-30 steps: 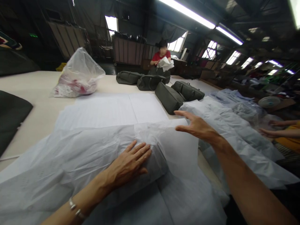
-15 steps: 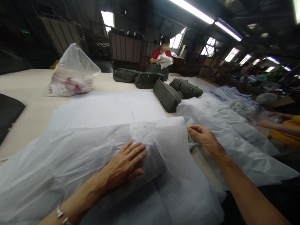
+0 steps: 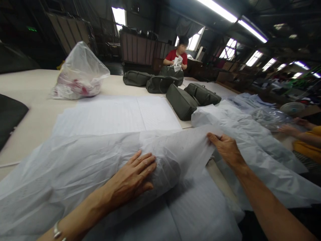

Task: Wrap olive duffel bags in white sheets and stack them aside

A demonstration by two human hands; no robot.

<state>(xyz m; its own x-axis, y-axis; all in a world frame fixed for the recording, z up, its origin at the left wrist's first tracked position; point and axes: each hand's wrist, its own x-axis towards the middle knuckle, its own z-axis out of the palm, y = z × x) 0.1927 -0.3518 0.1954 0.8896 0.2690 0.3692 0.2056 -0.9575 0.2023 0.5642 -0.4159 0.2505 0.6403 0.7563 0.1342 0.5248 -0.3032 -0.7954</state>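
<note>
A dark, bulky item [image 3: 168, 169] lies wrapped in thin white tissue paper [image 3: 82, 157] in front of me; the paper hides what it is. My left hand [image 3: 137, 170] rests flat on top of the bundle, fingers stretched out. At the bundle's right end, my right hand [image 3: 224, 147] pinches the tissue paper's edge between thumb and fingers and holds it lifted and taut. Beneath the bundle and behind it spreads a stack of white paper sheets [image 3: 117, 115].
Several dark green bags [image 3: 182, 102] stand on the table [image 3: 30, 87] beyond the paper. A clear plastic bag [image 3: 80, 73] sits at the back left. White wrapped bundles [image 3: 240, 134] lie to the right. A person in red [image 3: 175, 57] and another in yellow [image 3: 308, 140] work nearby.
My right hand has taken hold of the tissue paper's edge and drawn it up and to the right. My left hand stays on the bundle. The person in red has lowered the white paper.
</note>
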